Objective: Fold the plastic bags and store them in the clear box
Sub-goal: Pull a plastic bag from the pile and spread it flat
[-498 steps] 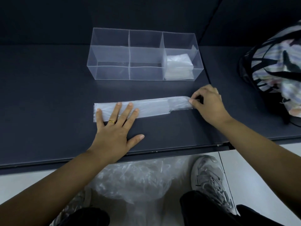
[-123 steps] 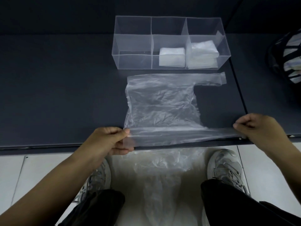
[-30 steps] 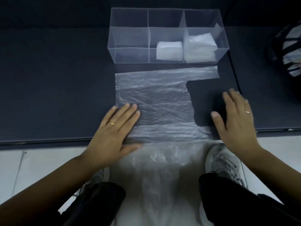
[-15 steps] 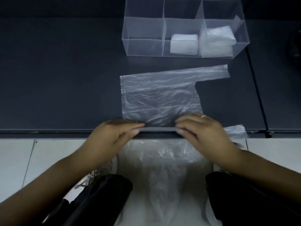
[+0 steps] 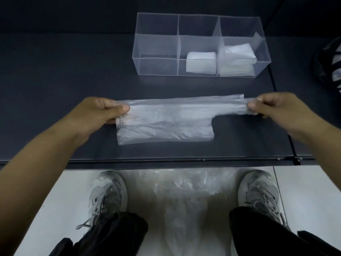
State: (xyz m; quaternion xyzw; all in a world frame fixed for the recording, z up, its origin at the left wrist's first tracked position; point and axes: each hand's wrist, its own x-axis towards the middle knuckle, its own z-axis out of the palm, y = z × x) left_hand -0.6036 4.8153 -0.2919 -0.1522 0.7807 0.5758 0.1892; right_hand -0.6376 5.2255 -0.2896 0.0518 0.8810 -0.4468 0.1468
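Note:
A clear plastic bag [image 5: 166, 124] lies folded in half lengthwise on the dark table [image 5: 64, 74]. My left hand [image 5: 99, 112] pinches the bag's far left corner. My right hand [image 5: 273, 106] pinches the ends of the two handles at the far right. The clear box [image 5: 156, 45] stands behind the bag, divided into several compartments. A folded bag [image 5: 201, 62] sits in its front middle compartment, and a stack of folded bags [image 5: 237, 60] fills the front right one.
A heap of loose plastic bags [image 5: 184, 196] lies on the floor between my two grey shoes, below the table's front edge [image 5: 166, 160]. A striped bag [image 5: 332, 65] sits at the table's right side.
Both hands lifted the bag's near edge from the table's front and carried it over to the far edge, halving the bag. The hands moved apart to its two ends.

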